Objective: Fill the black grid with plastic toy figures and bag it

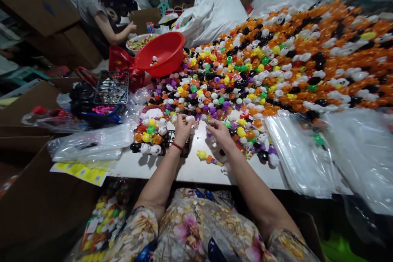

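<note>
A white toy [189,118] is at the fingertips of the left hand [183,131], over the counter [195,174], the right hand [221,134] is near the pile [215,86], for both I cannot tell if the grip is closed, and beyond is a red basin [167,64].

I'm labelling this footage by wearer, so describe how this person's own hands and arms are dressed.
Both the left hand and the right hand are ungloved. A dark red beaded bracelet circles the left wrist; none shows on the right. The short sleeves carry a floral print on greyish beige, leaving both forearms bare.
</note>
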